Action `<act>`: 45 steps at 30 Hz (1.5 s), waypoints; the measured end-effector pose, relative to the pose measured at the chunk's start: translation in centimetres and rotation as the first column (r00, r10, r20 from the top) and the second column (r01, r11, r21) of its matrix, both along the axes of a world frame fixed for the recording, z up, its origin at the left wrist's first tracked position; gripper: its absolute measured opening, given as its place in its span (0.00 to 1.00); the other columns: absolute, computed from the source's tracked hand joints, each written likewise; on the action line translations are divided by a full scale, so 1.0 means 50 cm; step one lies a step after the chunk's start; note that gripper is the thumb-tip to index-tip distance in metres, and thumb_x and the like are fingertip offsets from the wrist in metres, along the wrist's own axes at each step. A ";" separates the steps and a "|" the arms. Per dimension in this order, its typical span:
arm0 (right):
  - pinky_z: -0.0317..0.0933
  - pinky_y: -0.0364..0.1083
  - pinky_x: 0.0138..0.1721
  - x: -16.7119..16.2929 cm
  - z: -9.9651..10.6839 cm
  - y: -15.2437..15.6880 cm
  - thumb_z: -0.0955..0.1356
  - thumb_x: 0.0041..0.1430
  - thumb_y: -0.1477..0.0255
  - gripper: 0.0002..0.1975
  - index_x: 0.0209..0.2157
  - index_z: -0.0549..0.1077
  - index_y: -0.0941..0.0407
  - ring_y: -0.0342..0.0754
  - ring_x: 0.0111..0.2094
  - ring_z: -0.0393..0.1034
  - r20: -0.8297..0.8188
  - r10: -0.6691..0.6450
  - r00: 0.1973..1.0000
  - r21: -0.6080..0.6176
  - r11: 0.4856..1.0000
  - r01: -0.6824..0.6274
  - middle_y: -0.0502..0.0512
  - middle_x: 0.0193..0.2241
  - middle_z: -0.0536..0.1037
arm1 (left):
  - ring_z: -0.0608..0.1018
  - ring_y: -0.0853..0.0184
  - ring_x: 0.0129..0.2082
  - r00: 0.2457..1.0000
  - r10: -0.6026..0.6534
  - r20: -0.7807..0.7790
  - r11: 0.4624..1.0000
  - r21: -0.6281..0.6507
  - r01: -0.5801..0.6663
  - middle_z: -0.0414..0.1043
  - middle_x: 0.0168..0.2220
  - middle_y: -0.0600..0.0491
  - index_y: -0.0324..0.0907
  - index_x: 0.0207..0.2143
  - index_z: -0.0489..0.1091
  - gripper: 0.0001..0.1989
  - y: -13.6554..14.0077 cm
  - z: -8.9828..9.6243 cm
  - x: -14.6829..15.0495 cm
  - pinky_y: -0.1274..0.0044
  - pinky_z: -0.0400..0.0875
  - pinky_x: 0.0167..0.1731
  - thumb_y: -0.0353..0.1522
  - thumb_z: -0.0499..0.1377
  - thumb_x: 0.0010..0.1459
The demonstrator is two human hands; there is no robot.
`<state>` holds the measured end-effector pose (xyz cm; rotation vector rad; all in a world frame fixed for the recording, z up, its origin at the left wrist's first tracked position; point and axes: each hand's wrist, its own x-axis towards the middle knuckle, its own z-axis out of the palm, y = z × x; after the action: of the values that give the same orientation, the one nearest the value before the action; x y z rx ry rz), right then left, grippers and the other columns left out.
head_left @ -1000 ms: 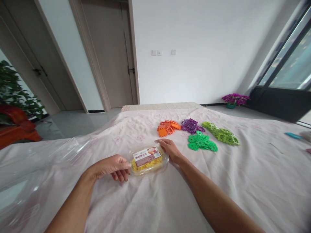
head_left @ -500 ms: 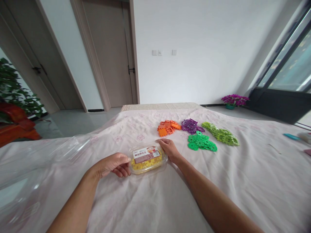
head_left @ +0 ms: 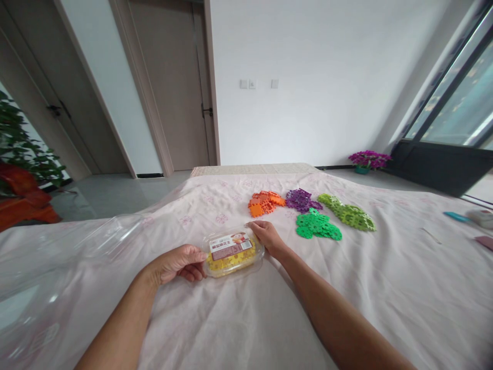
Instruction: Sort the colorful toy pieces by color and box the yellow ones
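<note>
A clear plastic box (head_left: 233,266) with a printed label on its lid lies on the pale cloth in front of me, and yellow pieces (head_left: 219,263) show through it. My left hand (head_left: 184,263) pinches its left end between thumb and curled fingers. At the far right corner, my right hand (head_left: 265,237) grips the rim, fingers pressed together. The lid looks closed. Just beyond lie loose plastic pieces sorted by colour: an orange pile (head_left: 265,203), a purple pile (head_left: 301,200), a green pile (head_left: 318,225) and a yellow-green pile (head_left: 348,211).
Transparent plastic containers (head_left: 115,236) lie at the left on the cloth (head_left: 246,329). A blue item (head_left: 456,216) and a whitish object (head_left: 481,218) rest at the far right. Past the bed-like surface are a white wall, a door (head_left: 169,82) and potted purple flowers (head_left: 367,160).
The view has shifted very slightly. Both hands keep their hold on the box, and the coloured piles stay where they were.
</note>
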<state>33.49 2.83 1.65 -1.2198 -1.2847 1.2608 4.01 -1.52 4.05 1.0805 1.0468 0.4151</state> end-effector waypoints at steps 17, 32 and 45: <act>0.57 0.42 0.23 -0.005 -0.011 0.002 0.71 0.47 0.57 0.17 0.27 0.75 0.59 0.44 0.19 0.66 -0.198 0.059 0.978 -0.032 0.997 -0.067 0.48 0.17 0.73 | 0.77 0.71 0.23 1.000 0.004 -0.026 0.999 -0.045 -0.005 0.79 0.29 0.47 0.36 0.32 0.75 0.20 0.013 -0.007 -0.001 0.81 0.70 0.24 0.44 0.70 0.47; 0.59 0.43 0.22 -0.020 -0.002 -0.020 0.72 0.46 0.59 0.15 0.24 0.73 0.57 0.45 0.19 0.66 -0.271 -0.042 0.962 -0.060 0.998 0.027 0.49 0.18 0.74 | 0.60 0.52 0.66 0.892 0.260 -0.371 0.718 0.692 0.078 0.55 0.67 0.39 0.40 0.64 0.56 0.47 -0.004 0.083 0.049 0.65 0.59 0.62 0.54 0.63 0.47; 0.55 0.41 0.22 -0.012 -0.005 -0.012 0.71 0.46 0.56 0.18 0.25 0.73 0.59 0.43 0.19 0.64 -0.186 -0.001 0.983 -0.039 0.999 -0.007 0.49 0.17 0.73 | 0.40 0.46 0.71 0.675 0.163 -0.720 0.644 0.595 0.480 0.35 0.72 0.41 0.42 0.71 0.43 0.60 -0.026 0.031 0.125 0.60 0.48 0.65 0.54 0.64 0.41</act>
<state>32.89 2.23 1.41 -1.0995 -1.1312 1.3736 10.27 -2.81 5.62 2.2436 1.4980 0.2413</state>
